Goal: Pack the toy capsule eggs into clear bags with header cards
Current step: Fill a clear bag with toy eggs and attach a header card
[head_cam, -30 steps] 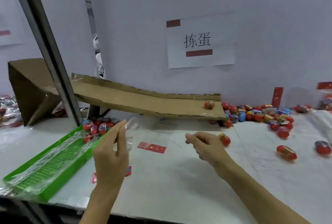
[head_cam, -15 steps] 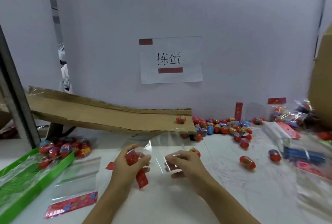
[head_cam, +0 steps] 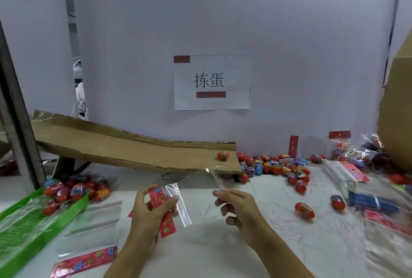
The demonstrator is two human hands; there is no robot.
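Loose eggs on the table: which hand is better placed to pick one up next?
The right hand: the loose eggs lie on its side, while the left hand grips the clear bag by its header card.

A white paper sign (head_cam: pixel 211 82) taped to the wall above the far edge of the tabletop carries two black Chinese characters, 拣蛋. Under the characters, and at its top left corner, are plain red-brown strips with no writing. The print on the red header cards and the egg wrappers is too small to read.
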